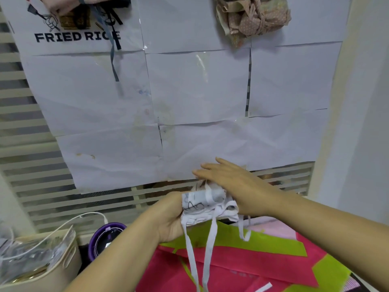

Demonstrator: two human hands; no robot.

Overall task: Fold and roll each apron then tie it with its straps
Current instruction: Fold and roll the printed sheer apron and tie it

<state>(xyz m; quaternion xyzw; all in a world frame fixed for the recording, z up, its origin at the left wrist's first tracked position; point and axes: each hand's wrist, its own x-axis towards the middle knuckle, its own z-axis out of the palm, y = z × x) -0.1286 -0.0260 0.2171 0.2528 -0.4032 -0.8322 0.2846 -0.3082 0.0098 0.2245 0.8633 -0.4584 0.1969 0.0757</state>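
A rolled white apron [207, 204] with black print is held in the air near the table's front edge. My left hand [168, 220] grips the roll's left end from below. My right hand [229, 182] lies over the top of the roll with its fingers straight and spread. A white strap wraps once around the roll, and two long strap ends [197, 249] hang down from it. A tied, rolled beige dotted apron [252, 17] lies at the far right of the table. A white apron printed "FRIED RICE" [77, 36] lies at the far left under a pile of other aprons.
White paper sheets [200, 91] cover the striped table. A pink and lime cloth [252, 260] lies below my hands. A beige basket with a white cable [42, 260] and a purple round container [107, 237] stand at the lower left. A white wall runs along the right.
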